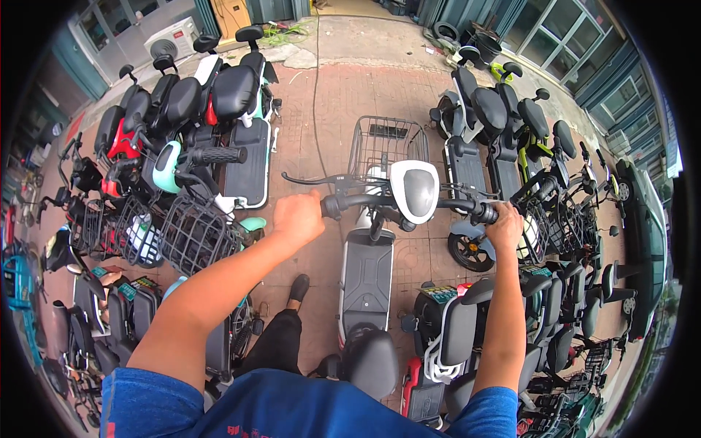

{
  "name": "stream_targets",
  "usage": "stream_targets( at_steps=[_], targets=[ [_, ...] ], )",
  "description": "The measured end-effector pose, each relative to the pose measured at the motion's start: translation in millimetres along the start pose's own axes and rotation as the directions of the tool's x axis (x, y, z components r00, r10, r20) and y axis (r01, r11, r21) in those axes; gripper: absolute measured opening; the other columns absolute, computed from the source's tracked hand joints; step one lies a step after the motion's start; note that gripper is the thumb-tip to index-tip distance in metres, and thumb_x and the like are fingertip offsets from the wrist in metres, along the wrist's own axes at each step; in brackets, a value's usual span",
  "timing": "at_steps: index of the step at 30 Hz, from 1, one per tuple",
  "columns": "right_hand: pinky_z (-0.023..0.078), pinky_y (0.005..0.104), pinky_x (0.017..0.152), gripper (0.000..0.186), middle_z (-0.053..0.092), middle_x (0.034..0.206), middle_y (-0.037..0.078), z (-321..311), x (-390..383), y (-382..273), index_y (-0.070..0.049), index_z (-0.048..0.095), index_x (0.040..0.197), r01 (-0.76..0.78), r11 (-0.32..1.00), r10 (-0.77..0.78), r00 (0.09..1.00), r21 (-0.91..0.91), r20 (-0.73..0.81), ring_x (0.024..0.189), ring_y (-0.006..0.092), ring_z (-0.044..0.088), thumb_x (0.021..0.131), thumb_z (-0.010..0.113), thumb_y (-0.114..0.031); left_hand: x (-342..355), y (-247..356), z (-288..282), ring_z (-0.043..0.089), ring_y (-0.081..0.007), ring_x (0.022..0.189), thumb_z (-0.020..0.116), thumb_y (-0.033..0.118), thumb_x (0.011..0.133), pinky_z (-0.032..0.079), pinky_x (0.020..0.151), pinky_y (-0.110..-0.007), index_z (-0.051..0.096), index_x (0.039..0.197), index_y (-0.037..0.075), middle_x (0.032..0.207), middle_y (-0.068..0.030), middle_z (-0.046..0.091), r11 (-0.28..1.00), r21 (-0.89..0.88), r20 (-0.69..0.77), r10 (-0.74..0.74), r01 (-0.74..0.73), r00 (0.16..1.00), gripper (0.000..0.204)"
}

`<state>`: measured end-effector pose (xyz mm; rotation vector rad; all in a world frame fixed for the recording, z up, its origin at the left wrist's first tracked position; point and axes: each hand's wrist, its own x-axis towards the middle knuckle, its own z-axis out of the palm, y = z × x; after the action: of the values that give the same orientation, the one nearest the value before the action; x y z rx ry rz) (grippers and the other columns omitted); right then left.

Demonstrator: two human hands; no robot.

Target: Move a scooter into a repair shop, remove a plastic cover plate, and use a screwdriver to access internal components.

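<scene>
An electric scooter (366, 281) with a white front panel (415, 191) and a wire front basket (387, 146) stands before me. My left hand (299, 217) is closed round the outer end of its left handlebar grip (334, 206), with the brake lever (314, 179) standing out ahead of the knuckles. On the other side, my right hand (505, 228) is wrapped over the right grip (482, 212). The fingers' undersides are hidden in both hands. The black seat (369, 363) lies right in front of my body, and my left foot (299, 288) is on the paving beside the footboard.
Rows of parked scooters flank me, such as a black-seated one (237, 91) ahead left and a grey-seated one (489, 109) ahead right. A wire basket (197, 232) sits near my left forearm. A cable (316, 95) crosses the brick paving. A dark car (642, 241) stands far right.
</scene>
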<state>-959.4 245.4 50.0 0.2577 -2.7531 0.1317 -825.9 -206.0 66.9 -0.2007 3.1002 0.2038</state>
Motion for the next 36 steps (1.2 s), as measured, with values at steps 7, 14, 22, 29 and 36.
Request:
stream_targets(
  at_steps=[7, 14, 22, 29, 36],
  targets=[
    [0.044, 0.0441, 0.091, 0.037, 0.068, 0.098, 0.007, -16.7, 1.1, -15.2, -0.016, 0.074, 0.099, -0.052, 0.998, 0.043, 0.983, 0.045, 0.176, 0.103, 0.0314, 0.062, 0.066, 0.068, -0.001, -9.2, -14.8, -12.4, 0.071, -0.0347, 0.074, 0.074, 0.019, 0.072, 0.056, 0.068, -0.046, 0.058, 0.096, 0.004, 0.08, -0.0148, 0.07, 0.99, -0.123, 0.137, 0.092, -0.075, 0.986, 0.033],
    [0.042, 0.0447, 0.094, 0.037, 0.068, 0.1, 0.008, -25.7, 0.5, -12.9, -0.016, 0.074, 0.101, -0.069, 0.997, 0.053, 0.94, 0.035, 0.338, 0.106, 0.0324, 0.061, 0.067, 0.068, -0.001, -4.3, -21.3, -9.8, 0.07, -0.0309, 0.069, 0.074, 0.019, 0.072, 0.057, 0.065, -0.041, 0.057, 0.093, 0.005, 0.076, -0.0134, 0.068, 0.98, -0.159, 0.15, 0.146, -0.122, 0.978, 0.031],
    [0.044, 0.0453, 0.103, 0.05, 0.067, 0.119, 0.013, -67.6, 29.5, -41.2, -0.014, 0.069, 0.12, -0.099, 0.984, 0.171, 0.724, -0.146, 0.668, 0.119, 0.0329, 0.059, 0.071, 0.076, -0.011, -4.8, -27.9, -11.1, 0.069, -0.0322, 0.066, 0.073, 0.016, 0.07, 0.055, 0.063, -0.042, 0.059, 0.088, 0.006, 0.073, -0.0136, 0.068, 0.978, -0.19, 0.112, 0.111, -0.088, 0.987, 0.025],
    [0.048, 0.0355, 0.099, 0.052, 0.07, 0.116, 0.02, -74.9, 159.9, -120.7, -0.003, 0.056, 0.137, -0.447, 0.625, -0.092, 0.772, 0.64, 0.629, 0.111, 0.0272, 0.066, 0.095, 0.068, -0.031, -16.2, -38.8, -2.7, 0.067, -0.0351, 0.063, 0.072, 0.014, 0.068, 0.054, 0.061, -0.044, 0.06, 0.089, 0.007, 0.072, -0.0146, 0.066, 0.982, -0.173, 0.096, 0.088, -0.071, 0.991, 0.025],
    [0.041, 0.0465, 0.11, 0.086, 0.053, 0.136, 0.036, 210.0, 190.3, -129.5, 0.011, 0.044, 0.138, -0.536, 0.844, 0.333, 0.55, 0.018, 0.766, 0.131, 0.0463, 0.051, 0.097, 0.042, -0.064, -20.7, -39.3, -0.5, 0.066, -0.0352, 0.065, 0.074, 0.012, 0.065, 0.052, 0.063, -0.045, 0.062, 0.098, 0.007, 0.074, -0.0147, 0.066, 0.975, -0.215, 0.02, 0.064, -0.058, 0.998, 0.036]
  ],
)
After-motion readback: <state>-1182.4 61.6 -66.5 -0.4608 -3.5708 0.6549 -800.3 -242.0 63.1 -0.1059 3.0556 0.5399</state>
